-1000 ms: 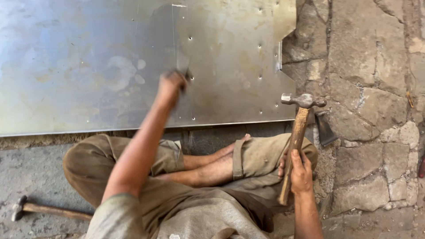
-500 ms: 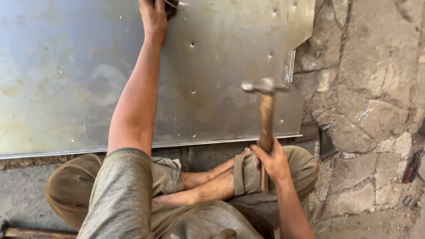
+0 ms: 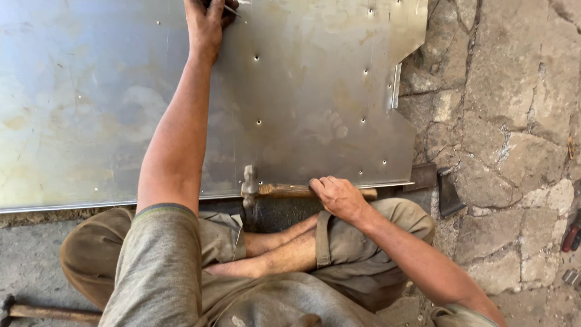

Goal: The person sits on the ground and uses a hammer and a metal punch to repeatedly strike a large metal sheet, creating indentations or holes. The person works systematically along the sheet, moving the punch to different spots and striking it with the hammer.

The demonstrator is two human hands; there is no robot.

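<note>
A large, dull grey sheet of metal [image 3: 109,109] fills the upper left and centre of the frame, lying flat on rough stone paving [image 3: 508,139]. It already carries a scatter of small punched holes [image 3: 256,58], several in loose rows across its right half, while the broad left part shows almost none; judging from that, the punching looks partly done, with much bare sheet left.

At the top centre, the left hand [image 3: 206,27] presses down on the sheet and pinches a thin metal punch [image 3: 231,9], only a short part of which shows at the frame's upper edge. Near the lower centre, the right hand [image 3: 339,197] is wrapped firmly round the wooden handle of a steel-headed hammer [image 3: 249,184], which lies level along the sheet's near edge, its head pointing left, well apart from the punch.

A second wooden-handled hammer [image 3: 36,311] rests on the ground at the lower left corner. A dark iron block [image 3: 449,195] sits on the paving just right of the sheet's lower right corner. No packages, labels or signs are visible anywhere in the frame.
</note>
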